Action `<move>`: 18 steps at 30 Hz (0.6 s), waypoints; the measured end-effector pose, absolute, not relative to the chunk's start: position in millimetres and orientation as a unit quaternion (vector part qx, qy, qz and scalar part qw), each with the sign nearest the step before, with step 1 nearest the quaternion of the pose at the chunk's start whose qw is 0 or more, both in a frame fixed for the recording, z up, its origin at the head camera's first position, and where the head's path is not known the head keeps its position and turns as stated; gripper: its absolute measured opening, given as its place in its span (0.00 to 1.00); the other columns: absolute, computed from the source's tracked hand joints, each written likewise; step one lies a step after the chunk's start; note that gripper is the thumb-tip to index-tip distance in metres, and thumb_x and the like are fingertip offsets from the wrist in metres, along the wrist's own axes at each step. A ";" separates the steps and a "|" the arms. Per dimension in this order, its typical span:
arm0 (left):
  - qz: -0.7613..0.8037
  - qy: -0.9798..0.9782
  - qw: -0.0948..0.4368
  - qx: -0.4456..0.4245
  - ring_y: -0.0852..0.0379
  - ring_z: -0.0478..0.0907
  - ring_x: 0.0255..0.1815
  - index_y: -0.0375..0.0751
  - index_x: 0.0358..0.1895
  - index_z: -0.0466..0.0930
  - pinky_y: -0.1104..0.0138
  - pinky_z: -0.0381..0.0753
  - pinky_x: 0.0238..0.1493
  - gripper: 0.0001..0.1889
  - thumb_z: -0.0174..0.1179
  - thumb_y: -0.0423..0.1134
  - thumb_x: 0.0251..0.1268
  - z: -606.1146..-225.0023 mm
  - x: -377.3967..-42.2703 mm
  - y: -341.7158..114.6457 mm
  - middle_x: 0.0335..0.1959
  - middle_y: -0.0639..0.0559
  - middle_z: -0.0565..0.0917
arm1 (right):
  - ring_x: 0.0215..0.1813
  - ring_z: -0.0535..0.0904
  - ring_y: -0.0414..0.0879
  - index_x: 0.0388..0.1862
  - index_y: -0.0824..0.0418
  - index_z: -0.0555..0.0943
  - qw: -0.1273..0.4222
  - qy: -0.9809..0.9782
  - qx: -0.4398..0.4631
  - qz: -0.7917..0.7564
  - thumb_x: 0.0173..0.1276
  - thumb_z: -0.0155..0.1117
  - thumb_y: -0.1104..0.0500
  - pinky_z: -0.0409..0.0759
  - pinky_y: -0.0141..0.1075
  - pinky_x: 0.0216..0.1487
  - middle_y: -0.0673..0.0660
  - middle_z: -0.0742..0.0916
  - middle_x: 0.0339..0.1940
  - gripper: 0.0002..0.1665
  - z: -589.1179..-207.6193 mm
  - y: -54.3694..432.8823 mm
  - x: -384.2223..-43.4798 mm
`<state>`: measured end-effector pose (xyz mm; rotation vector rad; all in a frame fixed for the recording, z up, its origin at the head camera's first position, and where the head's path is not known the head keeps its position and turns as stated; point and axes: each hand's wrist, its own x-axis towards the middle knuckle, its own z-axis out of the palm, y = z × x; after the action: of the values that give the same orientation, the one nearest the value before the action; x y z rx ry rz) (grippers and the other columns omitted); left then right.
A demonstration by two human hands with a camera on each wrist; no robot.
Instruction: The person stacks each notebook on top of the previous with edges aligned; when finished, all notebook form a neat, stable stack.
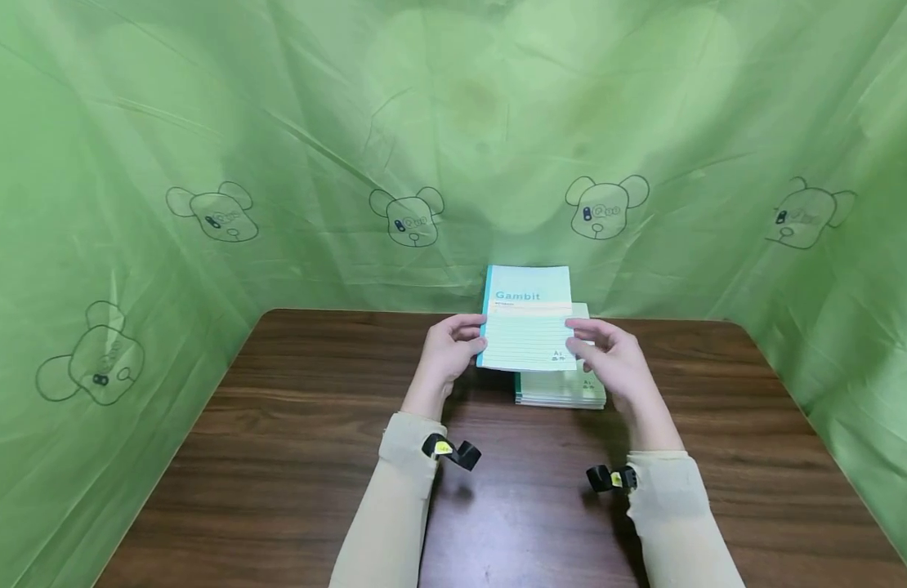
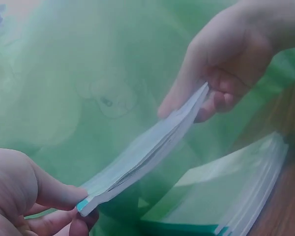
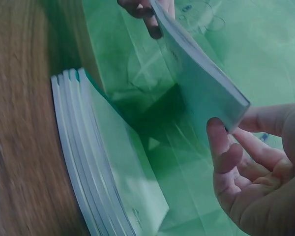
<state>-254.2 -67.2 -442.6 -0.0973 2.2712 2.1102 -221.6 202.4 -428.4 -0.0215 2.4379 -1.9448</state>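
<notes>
Both hands hold one pale notebook (image 1: 530, 327) with "Gambit" on its cover and a blue spine at its left, raised above a stack of notebooks (image 1: 564, 392). On the spine side, my left hand (image 1: 446, 351) pinches the edge between thumb and fingers. At the opposite edge, my right hand (image 1: 611, 355) grips near the lower corner, thumb on one face and fingers on the other. The left wrist view shows the held notebook (image 2: 147, 152) tilted, apart from the stack (image 2: 221, 187). In the right wrist view, several notebooks lie flush in the stack (image 3: 108, 162).
The dark wooden table (image 1: 292, 441) carries the stack near its far edge. A green cloth (image 1: 483, 147) with bear-head drawings hangs behind and along both sides. Each sleeve cuff has a black strap device, one at the left wrist (image 1: 451, 451) and one at the right (image 1: 611, 478).
</notes>
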 end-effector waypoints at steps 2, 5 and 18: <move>0.680 0.732 0.018 -0.022 0.54 0.84 0.38 0.44 0.60 0.91 0.57 0.85 0.40 0.19 0.69 0.24 0.72 -440.5 -252.4 -63.0 0.47 0.46 0.91 | 0.43 0.83 0.39 0.74 0.66 0.80 0.001 0.784 -0.009 -0.621 0.79 0.71 0.59 0.85 0.35 0.43 0.66 0.84 0.65 0.28 -429.1 209.4 -221.5; 0.674 0.738 0.021 -0.004 0.56 0.84 0.34 0.44 0.61 0.90 0.51 0.87 0.43 0.19 0.69 0.25 0.72 -440.1 -249.5 -56.2 0.47 0.46 0.91 | 0.46 0.84 0.37 0.75 0.68 0.79 0.006 0.785 -0.010 -0.619 0.79 0.71 0.60 0.86 0.35 0.46 0.67 0.85 0.66 0.30 -430.5 220.3 -220.3; 0.620 0.785 0.018 0.008 0.59 0.82 0.33 0.42 0.58 0.91 0.67 0.79 0.32 0.17 0.75 0.29 0.68 -467.3 -246.6 -24.4 0.46 0.49 0.92 | 0.47 0.85 0.34 0.76 0.70 0.77 0.050 0.817 0.002 -0.575 0.79 0.72 0.60 0.86 0.35 0.51 0.74 0.82 0.70 0.32 -452.4 252.3 -225.5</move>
<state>-246.6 -24.4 -467.3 0.0259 2.4375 1.9255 -225.5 252.3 -452.4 0.0051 2.4879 -1.7502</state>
